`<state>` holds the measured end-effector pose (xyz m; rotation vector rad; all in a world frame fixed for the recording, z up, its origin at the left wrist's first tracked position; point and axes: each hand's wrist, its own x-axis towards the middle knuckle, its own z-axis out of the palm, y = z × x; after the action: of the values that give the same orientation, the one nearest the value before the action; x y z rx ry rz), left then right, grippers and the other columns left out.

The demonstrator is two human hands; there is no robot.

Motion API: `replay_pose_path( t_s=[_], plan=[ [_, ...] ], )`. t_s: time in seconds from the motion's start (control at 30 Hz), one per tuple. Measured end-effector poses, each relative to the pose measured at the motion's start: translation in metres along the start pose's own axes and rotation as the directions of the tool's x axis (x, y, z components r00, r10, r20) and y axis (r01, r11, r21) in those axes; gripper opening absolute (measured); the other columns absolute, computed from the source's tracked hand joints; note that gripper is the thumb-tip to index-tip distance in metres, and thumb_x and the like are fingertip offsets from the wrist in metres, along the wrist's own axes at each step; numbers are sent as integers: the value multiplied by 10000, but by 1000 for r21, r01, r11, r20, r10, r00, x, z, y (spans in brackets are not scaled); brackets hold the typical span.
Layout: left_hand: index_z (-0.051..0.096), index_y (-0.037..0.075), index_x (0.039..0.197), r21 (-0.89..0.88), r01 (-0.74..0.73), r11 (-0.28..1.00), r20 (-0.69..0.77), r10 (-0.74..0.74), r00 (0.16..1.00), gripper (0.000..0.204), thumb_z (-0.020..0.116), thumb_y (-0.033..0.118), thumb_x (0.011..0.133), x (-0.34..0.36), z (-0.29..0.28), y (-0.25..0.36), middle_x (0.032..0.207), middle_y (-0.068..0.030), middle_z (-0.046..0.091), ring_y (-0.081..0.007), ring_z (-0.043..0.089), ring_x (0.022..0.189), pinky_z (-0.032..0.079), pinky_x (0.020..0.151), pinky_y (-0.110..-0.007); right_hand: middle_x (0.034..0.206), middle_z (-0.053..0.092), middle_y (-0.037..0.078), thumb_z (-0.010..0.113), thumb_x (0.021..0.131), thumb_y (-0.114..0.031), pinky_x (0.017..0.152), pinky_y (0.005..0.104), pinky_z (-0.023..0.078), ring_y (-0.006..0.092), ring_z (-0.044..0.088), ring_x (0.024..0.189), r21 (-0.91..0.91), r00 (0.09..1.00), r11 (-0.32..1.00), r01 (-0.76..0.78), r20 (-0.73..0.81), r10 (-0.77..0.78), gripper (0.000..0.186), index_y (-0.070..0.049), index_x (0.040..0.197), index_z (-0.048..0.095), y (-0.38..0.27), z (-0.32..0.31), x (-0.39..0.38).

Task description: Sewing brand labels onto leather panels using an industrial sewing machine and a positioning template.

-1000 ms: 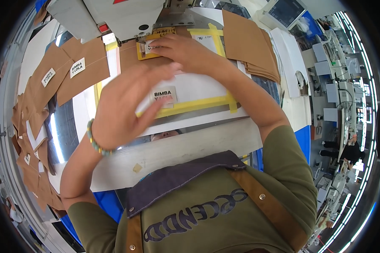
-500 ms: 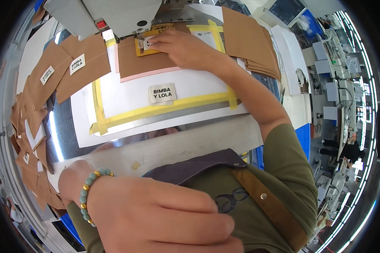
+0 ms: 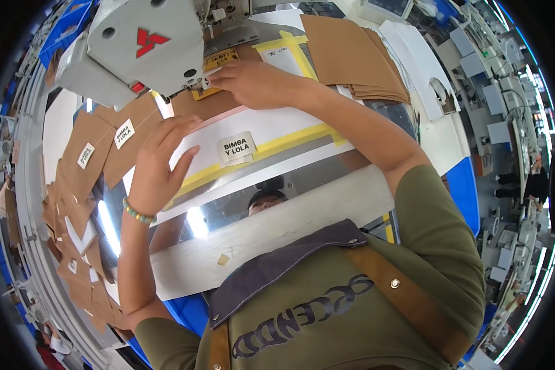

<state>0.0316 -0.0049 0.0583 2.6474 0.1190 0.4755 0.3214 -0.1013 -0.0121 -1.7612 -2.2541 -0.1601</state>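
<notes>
Now right hand (image 3: 253, 83) pressing flat brown piece (image 3: 209, 105), left hand (image 3: 157, 166) spread beside

A sewing workshop: grey industrial sewing machine (image 3: 135, 49), stacked brown leather pieces (image 3: 351, 52), rows of workstations (image 3: 505, 92).

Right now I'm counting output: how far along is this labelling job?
Done: labelled brown pieces fan out at left. In hand: the right hand holds a brown piece under the sewing machine; the left hand rests nearby. Left: a plain brown stack.
</notes>
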Motion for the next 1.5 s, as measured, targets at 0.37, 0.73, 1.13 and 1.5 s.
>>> replay_pose_path(
  t_s=[0.37, 0.73, 1.13, 1.5],
  plan=[
    [606, 83, 1510, 257, 25, 966, 23, -32, 999, 511, 706, 126, 1011, 15, 28, -70, 1625, -103, 562, -404, 513, 1441, 484, 1162, -464, 1533, 638, 58, 635, 1045, -149, 1203, 437, 464, 295, 571, 1415, 223, 943, 945, -238, -178, 280, 344, -109, 1373, 731, 42, -42, -76],
    [633, 58, 1456, 117, 74, 990, -20, -72, 997, 450, 695, 134, 1017, 30, 42, -68, 1545, -114, 624, -424, 546, 1297, 447, 1165, -487, 1467, 684, 46, 659, 1057, -202, 1185, 425, 460, 274, 576, 1401, 240, 850, 896, -373, -299, 434, 255, -86, 1247, 784, 65, -31, -86],
    [713, 74, 1398, 193, -2, 981, 86, -15, 996, 397, 690, 102, 1003, 37, 38, -69, 1553, -58, 636, -386, 550, 1283, 435, 1151, -447, 1431, 708, 65, 676, 1025, -135, 1168, 433, 464, 298, 581, 1384, 234, 878, 919, -317, -293, 377, 235, -89, 1223, 795, 69, -26, -86],
    [722, 83, 1401, 182, -22, 983, 112, 2, 994, 417, 711, 90, 984, 38, 35, -76, 1549, -35, 643, -338, 545, 1151, 465, 1075, -406, 1410, 711, 85, 670, 1022, -173, 1150, 435, 476, 310, 601, 1343, 232, 884, 923, -306, -291, 366, 246, -62, 1204, 792, 74, -22, -86]
  ],
)
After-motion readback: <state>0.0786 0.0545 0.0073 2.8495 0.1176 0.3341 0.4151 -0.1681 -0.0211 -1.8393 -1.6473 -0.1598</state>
